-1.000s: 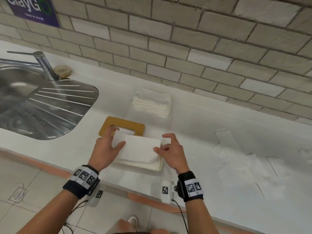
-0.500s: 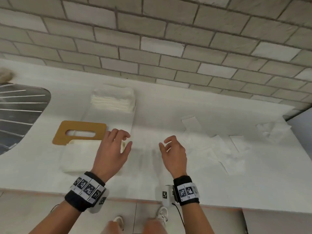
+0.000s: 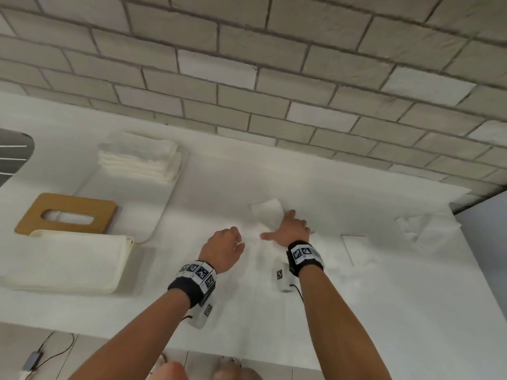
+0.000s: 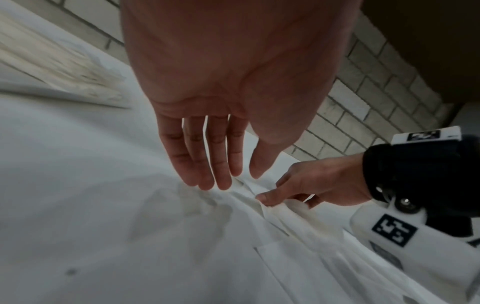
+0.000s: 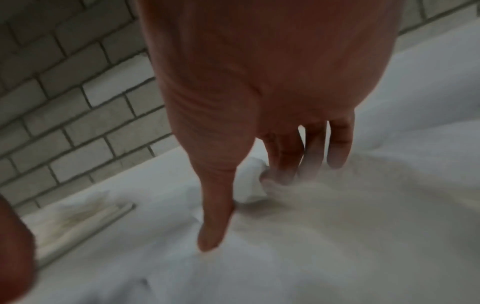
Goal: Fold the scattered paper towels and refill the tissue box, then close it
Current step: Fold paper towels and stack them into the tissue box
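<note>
The cream tissue box (image 3: 68, 259) stands at the left, filled with folded towels, and nothing touches it. Its wooden lid (image 3: 105, 215) lies flat behind it. Loose paper towels (image 3: 356, 248) are scattered to the right on the white counter. My right hand (image 3: 290, 229) (image 5: 259, 195) lies on one towel (image 3: 267, 215) with thumb and fingers spread and straight, and a part of that towel stands up beyond the fingers. My left hand (image 3: 223, 246) (image 4: 228, 181) hovers just left of it with relaxed fingers, holding nothing. The left wrist view shows my right hand (image 4: 298, 189) on the creased sheet.
A stack of folded towels (image 3: 137, 160) sits on a white tray (image 3: 153, 215) behind the lid. The steel sink (image 3: 13, 152) shows at the far left. A crumpled towel (image 3: 419, 229) lies far right, near the counter's end. The brick wall (image 3: 247, 78) backs the counter.
Both hands left the folded towels in the tissue box and moved right to the scattered sheets. My right hand came down on one sheet. The view swung right.
</note>
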Available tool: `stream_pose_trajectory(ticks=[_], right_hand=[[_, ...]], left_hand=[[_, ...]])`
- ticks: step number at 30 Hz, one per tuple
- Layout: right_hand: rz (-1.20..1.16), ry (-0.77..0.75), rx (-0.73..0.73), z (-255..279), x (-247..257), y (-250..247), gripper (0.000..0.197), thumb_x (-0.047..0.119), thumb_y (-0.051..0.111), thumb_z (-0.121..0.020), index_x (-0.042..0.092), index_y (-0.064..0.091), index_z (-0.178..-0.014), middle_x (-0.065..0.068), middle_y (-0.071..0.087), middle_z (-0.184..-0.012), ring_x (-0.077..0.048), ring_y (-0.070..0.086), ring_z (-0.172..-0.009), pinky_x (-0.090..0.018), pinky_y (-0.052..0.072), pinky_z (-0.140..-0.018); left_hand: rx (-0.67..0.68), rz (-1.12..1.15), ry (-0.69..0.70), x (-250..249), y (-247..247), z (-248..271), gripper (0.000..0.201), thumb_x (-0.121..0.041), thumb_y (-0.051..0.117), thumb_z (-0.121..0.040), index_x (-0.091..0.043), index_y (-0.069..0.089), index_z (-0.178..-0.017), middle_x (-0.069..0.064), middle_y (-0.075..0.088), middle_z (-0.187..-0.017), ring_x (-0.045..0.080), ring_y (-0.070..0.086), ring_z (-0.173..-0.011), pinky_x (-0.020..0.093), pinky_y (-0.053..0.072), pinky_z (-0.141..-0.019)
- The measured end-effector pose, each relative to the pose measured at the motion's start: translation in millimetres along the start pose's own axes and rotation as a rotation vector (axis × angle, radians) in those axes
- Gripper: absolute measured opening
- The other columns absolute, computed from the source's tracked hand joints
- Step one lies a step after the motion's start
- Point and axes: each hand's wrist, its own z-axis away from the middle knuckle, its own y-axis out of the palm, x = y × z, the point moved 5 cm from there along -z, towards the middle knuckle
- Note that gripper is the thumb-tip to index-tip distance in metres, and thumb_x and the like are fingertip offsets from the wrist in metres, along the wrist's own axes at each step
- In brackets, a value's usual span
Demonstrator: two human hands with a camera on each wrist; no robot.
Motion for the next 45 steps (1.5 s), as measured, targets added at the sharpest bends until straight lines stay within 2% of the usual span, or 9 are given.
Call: stream_pose_trajectory(ticks=[5,11,18,23,29,33,36,41,45], right_hand=[[-0.164,-0.212,0.1,-6.3,9.2,4.9,0.076,0.05,0.096,-0.07,0.013,0.068,-0.131,-0.005,0.073,-0.126,-0.03,0.07,-0.118,-0.04,0.058,-0.097],[-0.855,-0.387,0.127,36.7,13.7,-36.0,0.058,0.044,0.099,-0.072,0.025,0.076,-0.123,0.006,0.081,-0.114,-0.014,0.077,-0.107,-0.043,0.064,-0.094],[-1.127,-0.385,-0.065,62.8,20.4,-74.7,0.046,0.059,0.078,-0.092,0.026,0.075,-0.125,0.008,0.081,-0.116,-0.012,0.077,-0.109,-0.049,0.061,-0.101],[-1.131,-0.37,-0.33,83.2,12.3,-103.8,0.033,0.047,0.073,-0.101,0.025,0.075,-0.126,0.014,0.08,-0.116,-0.004,0.074,-0.112,-0.047,0.059,-0.104],[-1.072,-0.741,-0.11,159.0,51.5,-143.5,0.027,0.022,0.069,-0.106,0.023,0.065,-0.133,0.002,0.077,-0.124,-0.022,0.075,-0.112,-0.045,0.062,-0.094],[-1.157,-0.801,-0.048,203.9,81.7,-135.5,0.023,0.019,0.066,-0.105,0.016,0.071,-0.127,0.001,0.079,-0.116,-0.017,0.076,-0.104,-0.029,0.06,-0.085],[-1.126,-0.763,-0.031,219.0,108.1,-106.5,0.021,0.021,0.065,-0.107,0.018,0.072,-0.126,0.001,0.079,-0.119,-0.022,0.075,-0.109,-0.035,0.061,-0.089],[-1.11,-0.624,-0.156,246.1,145.0,-65.9,0.019,0.031,0.069,-0.106,0.025,0.063,-0.123,0.004,0.079,-0.109,-0.018,0.076,-0.098,-0.048,0.061,-0.085],[-1.071,-0.647,-0.355,285.9,183.8,-48.5,0.057,0.028,0.078,-0.1,0.038,0.04,-0.141,0.01,0.07,-0.127,-0.018,0.075,-0.101,-0.044,0.063,-0.08]], left_hand=[[-0.04,0.195,-0.003,-3.4,11.8,-6.8,0.029,-0.042,0.071,-0.097,-0.023,0.057,-0.114,-0.004,0.066,-0.108,0.02,0.064,-0.099,0.033,0.053,-0.086],[-0.011,0.788,-0.057,-19.0,9.3,-9.9,0.105,-0.054,0.098,-0.065,-0.027,0.038,-0.147,-0.005,0.061,-0.133,0.017,0.067,-0.117,0.042,0.062,-0.094],[-0.101,1.2,0.061,-49.3,-33.6,-7.2,0.029,-0.016,0.073,-0.1,-0.008,0.072,-0.128,0.012,0.079,-0.117,0.034,0.075,-0.113,0.043,0.063,-0.092],[-0.32,1.096,0.014,-33.3,-79.0,-2.3,0.023,-0.017,0.074,-0.1,-0.012,0.069,-0.122,0.005,0.081,-0.111,0.03,0.077,-0.108,0.049,0.062,-0.094],[-0.513,0.97,0.211,-31.9,-142.8,35.4,0.065,-0.007,0.077,-0.096,-0.042,0.04,-0.137,0.008,0.076,-0.118,0.029,0.078,-0.096,0.047,0.063,-0.082],[-0.483,0.891,0.316,-32.5,-161.0,69.4,0.028,0.002,0.066,-0.101,-0.016,0.066,-0.123,0.008,0.078,-0.109,0.034,0.076,-0.092,0.053,0.062,-0.077],[-0.423,1.041,0.296,-22.1,-167.4,95.1,0.019,-0.004,0.063,-0.103,-0.008,0.077,-0.114,0.007,0.08,-0.109,0.02,0.074,-0.099,0.034,0.058,-0.08],[-0.275,1.435,0.163,14.8,-184.6,129.6,0.06,-0.053,0.047,-0.105,-0.003,0.072,-0.124,0.021,0.073,-0.127,0.035,0.069,-0.121,0.049,0.054,-0.102],[-0.413,1.106,0.265,45.2,-208.0,158.6,0.022,-0.025,0.065,-0.104,-0.009,0.077,-0.114,0.007,0.08,-0.108,0.031,0.076,-0.104,0.053,0.06,-0.091]])
